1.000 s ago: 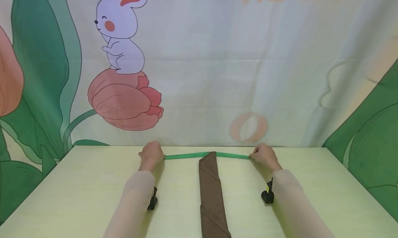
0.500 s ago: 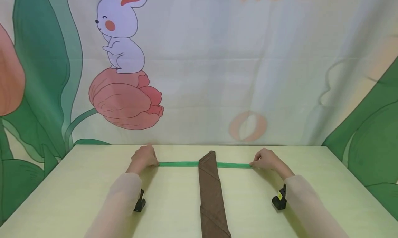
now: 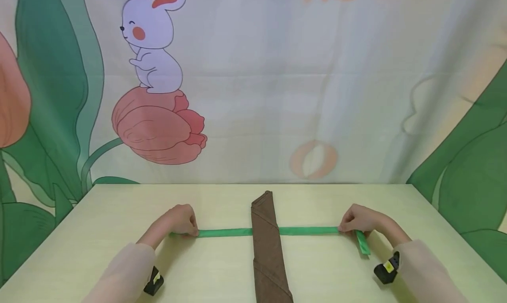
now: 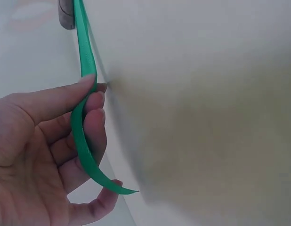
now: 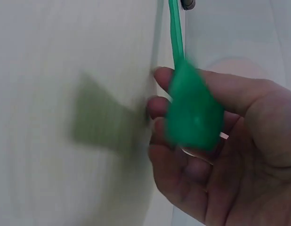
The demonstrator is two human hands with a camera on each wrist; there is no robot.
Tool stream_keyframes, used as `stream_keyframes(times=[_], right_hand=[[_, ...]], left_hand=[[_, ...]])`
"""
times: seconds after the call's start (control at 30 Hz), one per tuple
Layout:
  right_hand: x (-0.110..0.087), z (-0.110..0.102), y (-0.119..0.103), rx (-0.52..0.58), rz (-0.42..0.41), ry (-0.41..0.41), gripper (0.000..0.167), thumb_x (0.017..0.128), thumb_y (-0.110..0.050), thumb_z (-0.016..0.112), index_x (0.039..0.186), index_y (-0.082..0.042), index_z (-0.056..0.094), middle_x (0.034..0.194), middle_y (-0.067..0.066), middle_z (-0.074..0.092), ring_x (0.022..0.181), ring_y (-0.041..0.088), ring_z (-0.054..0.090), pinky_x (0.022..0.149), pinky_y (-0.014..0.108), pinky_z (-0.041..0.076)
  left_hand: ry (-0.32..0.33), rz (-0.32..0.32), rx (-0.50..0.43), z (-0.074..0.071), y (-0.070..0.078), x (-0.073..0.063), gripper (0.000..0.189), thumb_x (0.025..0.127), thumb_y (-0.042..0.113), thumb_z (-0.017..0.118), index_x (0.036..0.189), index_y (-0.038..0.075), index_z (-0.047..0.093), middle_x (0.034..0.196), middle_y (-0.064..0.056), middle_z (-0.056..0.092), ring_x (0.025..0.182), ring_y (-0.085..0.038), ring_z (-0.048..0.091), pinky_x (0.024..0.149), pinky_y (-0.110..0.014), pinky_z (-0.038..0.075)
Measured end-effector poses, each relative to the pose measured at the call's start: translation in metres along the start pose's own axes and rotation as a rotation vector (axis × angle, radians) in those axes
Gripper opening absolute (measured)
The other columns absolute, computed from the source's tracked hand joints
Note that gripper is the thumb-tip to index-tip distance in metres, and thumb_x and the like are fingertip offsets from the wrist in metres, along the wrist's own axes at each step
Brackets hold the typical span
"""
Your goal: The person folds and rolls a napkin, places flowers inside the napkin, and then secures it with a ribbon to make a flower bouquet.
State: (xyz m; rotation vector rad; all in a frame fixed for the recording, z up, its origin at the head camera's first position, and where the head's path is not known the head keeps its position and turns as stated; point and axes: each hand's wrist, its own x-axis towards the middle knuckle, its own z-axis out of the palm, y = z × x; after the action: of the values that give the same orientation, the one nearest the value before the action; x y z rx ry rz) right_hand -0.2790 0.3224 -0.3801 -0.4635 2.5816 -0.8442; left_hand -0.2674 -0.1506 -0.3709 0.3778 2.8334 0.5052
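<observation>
A narrow green ribbon (image 3: 309, 231) stretches sideways between the two hands, its middle hidden under a brown strip of folded cloth (image 3: 269, 254). My left hand (image 3: 182, 219) pinches the ribbon on the left; in the left wrist view thumb and fingertips grip the ribbon (image 4: 87, 61), and its loose end curls down across the fingers. On the right, my right hand (image 3: 361, 218) pinches the other side, with a short tail hanging below the fingers. That tail of ribbon (image 5: 195, 113) looks wide and blurred close to the right wrist camera.
Both hands are over a pale yellow table (image 3: 103, 232). Behind its far edge hangs a curtain (image 3: 253, 96) printed with a rabbit, a tulip and leaves. Black wrist cameras, such as the right camera (image 3: 386, 272), sit at the sleeves.
Both hands have come nearer and spread apart, drawing the ribbon from the cloth's far tip further down beneath it. The ribbon's tail at the right hand now shows. The brown cloth stays put.
</observation>
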Motion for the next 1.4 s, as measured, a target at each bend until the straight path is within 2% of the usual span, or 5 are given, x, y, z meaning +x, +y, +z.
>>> stream_keyframes(times=[0.37,0.5,0.9,1.2,1.4], right_hand=[[-0.034,0.001,0.0,0.087,-0.068,-0.098,0.016,0.087,-0.011,0.059,0.079,-0.001,0.069,0.059,0.002,0.057,0.045,0.007,0.043,0.043,0.02,0.039],[-0.042,-0.003,0.004,0.138,-0.11,-0.132,0.02,0.088,-0.01,0.056,0.078,0.003,0.067,0.06,0.005,0.058,0.048,0.008,0.046,0.045,0.02,0.039],[-0.06,-0.012,0.011,0.329,-0.161,-0.119,0.032,0.092,-0.017,0.053,0.09,0.014,0.061,0.071,0.003,0.061,0.061,0.008,0.055,0.059,0.032,0.051],[-0.062,-0.014,0.011,0.389,-0.221,-0.108,0.031,0.094,-0.011,0.05,0.094,0.018,0.059,0.079,0.009,0.065,0.07,0.012,0.061,0.065,0.034,0.052],[-0.058,-0.017,-0.004,0.452,-0.265,-0.078,0.028,0.094,-0.009,0.047,0.099,0.016,0.059,0.086,0.009,0.069,0.081,0.019,0.066,0.073,0.037,0.051]], left_hand=[[0.0,0.11,-0.188,-0.001,-0.015,-0.036,0.015,0.077,0.01,0.07,0.063,0.007,0.065,0.052,0.001,0.055,0.052,-0.011,0.047,0.055,-0.028,0.038],[-0.025,0.1,-0.245,-0.006,-0.022,-0.043,0.013,0.079,0.011,0.069,0.067,0.006,0.066,0.055,0.001,0.057,0.054,-0.012,0.05,0.054,-0.028,0.039],[-0.077,0.112,-0.518,-0.01,-0.051,-0.054,0.025,0.081,0.024,0.068,0.078,-0.001,0.068,0.062,-0.001,0.059,0.061,-0.014,0.055,0.062,-0.032,0.047],[-0.03,0.114,-0.556,-0.013,-0.048,-0.058,0.03,0.081,0.029,0.068,0.087,-0.001,0.069,0.072,-0.004,0.064,0.067,-0.017,0.059,0.071,-0.032,0.046],[0.0,0.113,-0.579,-0.018,-0.045,-0.06,0.028,0.082,0.029,0.067,0.089,0.002,0.069,0.076,-0.005,0.064,0.071,-0.018,0.06,0.075,-0.033,0.046]])
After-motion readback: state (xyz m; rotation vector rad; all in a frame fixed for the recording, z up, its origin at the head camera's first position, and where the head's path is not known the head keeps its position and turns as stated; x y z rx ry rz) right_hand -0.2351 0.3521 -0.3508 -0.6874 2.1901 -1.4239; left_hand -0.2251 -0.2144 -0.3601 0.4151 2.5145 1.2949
